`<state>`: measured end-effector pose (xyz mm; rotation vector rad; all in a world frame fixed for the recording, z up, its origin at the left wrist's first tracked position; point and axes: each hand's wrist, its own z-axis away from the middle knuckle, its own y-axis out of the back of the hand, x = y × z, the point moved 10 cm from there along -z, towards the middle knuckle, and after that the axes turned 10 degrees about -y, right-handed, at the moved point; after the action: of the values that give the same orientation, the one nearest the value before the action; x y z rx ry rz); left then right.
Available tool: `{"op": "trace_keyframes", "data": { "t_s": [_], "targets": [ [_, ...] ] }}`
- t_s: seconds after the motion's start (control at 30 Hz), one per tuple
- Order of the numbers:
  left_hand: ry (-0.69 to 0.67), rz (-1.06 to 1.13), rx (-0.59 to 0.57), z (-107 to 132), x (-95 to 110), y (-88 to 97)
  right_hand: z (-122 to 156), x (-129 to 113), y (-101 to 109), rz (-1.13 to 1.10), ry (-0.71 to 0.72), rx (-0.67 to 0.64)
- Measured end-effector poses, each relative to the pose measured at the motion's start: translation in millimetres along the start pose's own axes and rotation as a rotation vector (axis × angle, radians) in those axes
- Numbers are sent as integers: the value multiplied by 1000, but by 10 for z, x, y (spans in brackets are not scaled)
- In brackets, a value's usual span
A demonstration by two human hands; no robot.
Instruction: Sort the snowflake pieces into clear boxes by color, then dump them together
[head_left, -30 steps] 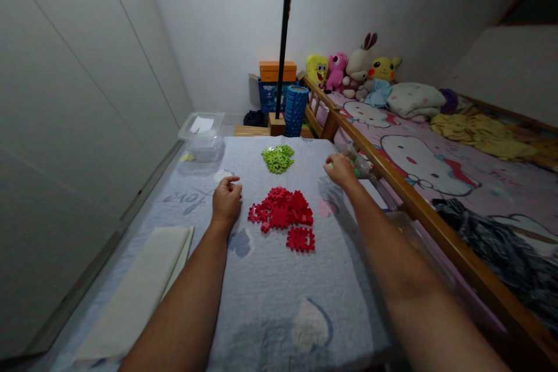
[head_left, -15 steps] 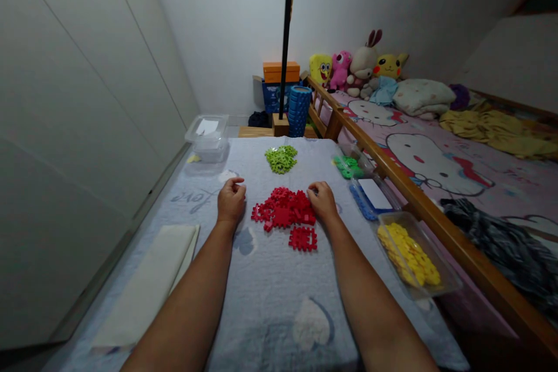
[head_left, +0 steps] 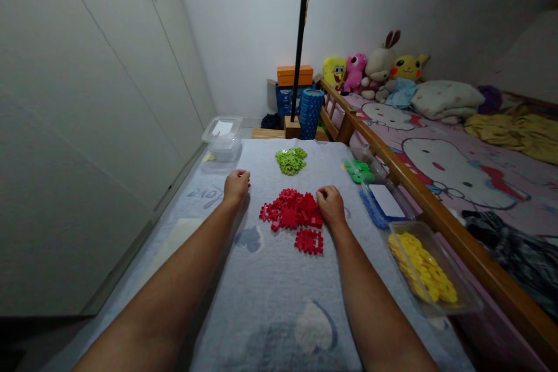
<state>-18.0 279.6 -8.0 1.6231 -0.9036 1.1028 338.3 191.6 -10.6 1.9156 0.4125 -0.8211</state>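
- I am seeing the right hand [head_left: 331, 206] resting against the right edge of the red pile [head_left: 291, 215]. Its fingers are curling down onto the pieces, and I cannot tell whether it is pinching one.
- The left hand [head_left: 236, 184] is lying loosely curled on the blanket [head_left: 270, 302], apart from the pile on its left. Its palm is facing away, so I cannot tell if it is holding anything.
- A joined red piece [head_left: 309, 240] is lying just in front of the pile, nearer me.
- I am judging this as the picking of one red piece from the heap.
- A next move is calling for a clean pinch on a single piece without scattering its neighbours.
- The green pile [head_left: 291, 160] is sitting farther back, and a tray of yellow pieces [head_left: 466, 301] is lying to the right.
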Motion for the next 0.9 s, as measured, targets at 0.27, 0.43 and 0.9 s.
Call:
{"op": "trace_keyframes", "data": {
  "t_s": [0.27, 0.43, 0.9],
  "targets": [
    [-469, -546, 240, -541, 774, 638, -20, 30, -15, 8, 17, -2],
    [-646, -845, 84, -716, 926, 534, -17, 28, -3, 3, 15, 4],
    [-811, -1029, 8, -952, 940, 430, -11, 37, 4, 7, 2, 15]
  ]
}}
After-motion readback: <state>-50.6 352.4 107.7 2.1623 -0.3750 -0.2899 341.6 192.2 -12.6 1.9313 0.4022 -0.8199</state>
